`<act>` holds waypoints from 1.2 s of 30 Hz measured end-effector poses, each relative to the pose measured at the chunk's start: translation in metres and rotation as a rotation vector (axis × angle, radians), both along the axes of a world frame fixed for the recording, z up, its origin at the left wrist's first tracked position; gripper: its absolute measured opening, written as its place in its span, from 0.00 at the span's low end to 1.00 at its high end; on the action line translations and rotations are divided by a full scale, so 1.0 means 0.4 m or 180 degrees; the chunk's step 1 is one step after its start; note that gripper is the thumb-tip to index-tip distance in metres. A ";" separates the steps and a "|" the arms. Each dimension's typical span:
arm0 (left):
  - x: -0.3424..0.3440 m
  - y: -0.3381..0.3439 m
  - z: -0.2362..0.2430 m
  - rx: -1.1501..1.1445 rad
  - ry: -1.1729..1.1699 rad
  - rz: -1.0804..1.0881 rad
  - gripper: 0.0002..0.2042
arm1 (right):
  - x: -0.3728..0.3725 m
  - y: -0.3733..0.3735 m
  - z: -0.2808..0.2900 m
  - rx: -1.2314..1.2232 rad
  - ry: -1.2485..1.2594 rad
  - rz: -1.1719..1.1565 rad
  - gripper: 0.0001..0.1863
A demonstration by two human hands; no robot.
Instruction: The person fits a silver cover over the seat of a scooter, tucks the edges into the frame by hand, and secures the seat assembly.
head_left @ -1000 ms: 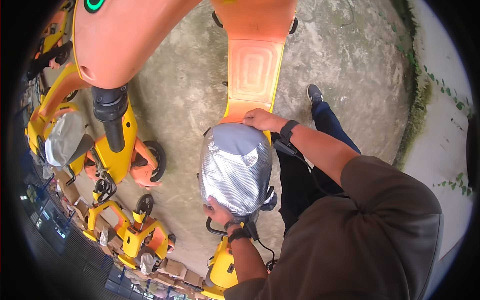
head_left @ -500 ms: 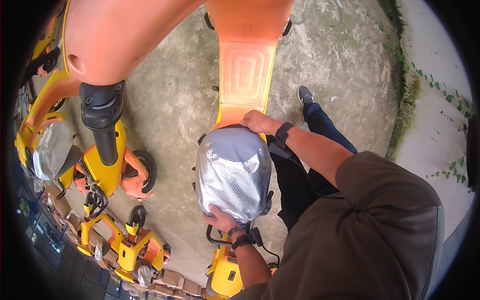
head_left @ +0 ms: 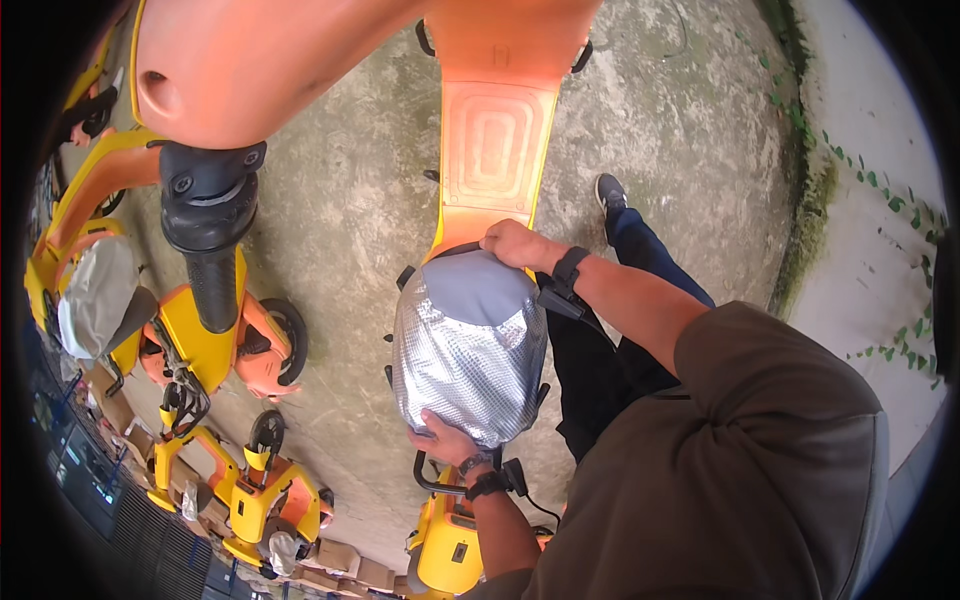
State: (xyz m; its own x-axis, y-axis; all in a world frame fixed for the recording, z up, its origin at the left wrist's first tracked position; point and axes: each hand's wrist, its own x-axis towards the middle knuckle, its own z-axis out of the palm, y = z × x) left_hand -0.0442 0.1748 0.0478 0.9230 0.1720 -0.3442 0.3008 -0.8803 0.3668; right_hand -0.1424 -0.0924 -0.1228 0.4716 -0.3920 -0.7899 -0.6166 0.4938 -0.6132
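A silver quilted seat cover with a grey patch at its front end lies over the seat of an orange and yellow scooter. At the cover's front edge my right hand is closed, its fingers curled on the dark rim and partly hidden. My left hand grips the rear edge of the cover, the thumb on the silver side and the other fingers tucked underneath, out of sight. Between the hands the cover looks taut, with small wrinkles. Beneath its rear end a black grab rail sticks out.
At upper left a black handlebar grip hangs from an orange scooter part close above. Several yellow and orange scooters stand on the left, with cardboard boxes below. Concrete floor lies around; a white wall rises at right.
Both hands keep their places on the cover's front and rear edges. The view has shifted slightly, and the handlebar grip sits a little further right.
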 end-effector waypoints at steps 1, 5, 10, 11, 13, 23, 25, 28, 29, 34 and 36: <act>-0.002 -0.007 0.001 -0.0035 0.0008 -0.0029 0.35 | -0.006 0.006 -0.017 -0.0006 0.0004 0.0003 0.20; 0.004 0.053 -0.029 0.0004 -0.0260 -0.0246 0.32 | 0.024 -0.025 0.057 -0.0565 -0.0124 0.0562 0.25; -0.001 0.073 -0.040 -0.0007 -0.0322 -0.0499 0.31 | 0.017 -0.038 0.049 -0.0649 -0.0247 0.0720 0.30; -0.001 0.077 -0.042 -0.0050 -0.0349 -0.0559 0.31 | 0.019 -0.046 0.041 -0.0841 -0.0117 0.1012 0.30; -0.001 0.080 -0.048 0.0007 -0.0395 -0.0530 0.31 | 0.020 -0.052 0.028 -0.1031 0.0040 0.1351 0.30; -0.006 0.043 -0.038 -0.0226 -0.0464 -0.0065 0.32 | 0.023 -0.016 -0.070 -0.1192 -0.0221 0.1082 0.26; 0.001 0.018 -0.049 -0.0195 -0.0401 -0.0095 0.33 | 0.041 -0.079 -0.020 -0.0343 0.0359 0.1435 0.28; 0.008 0.060 -0.041 -0.0106 -0.0295 -0.0254 0.34 | -0.028 -0.032 -0.013 -0.0772 0.0273 0.1378 0.28; 0.014 0.060 -0.038 -0.0182 -0.0261 -0.0246 0.34 | -0.046 -0.020 -0.003 -0.0487 0.0151 0.0847 0.29; 0.031 -0.016 0.007 -0.0287 -0.0905 -0.1729 0.31 | -0.138 0.055 0.071 -0.0363 -0.0010 -0.0020 0.20; 0.046 -0.097 0.006 -0.0514 -0.0790 -0.2276 0.31 | -0.144 0.070 0.101 0.0228 -0.0055 -0.0502 0.19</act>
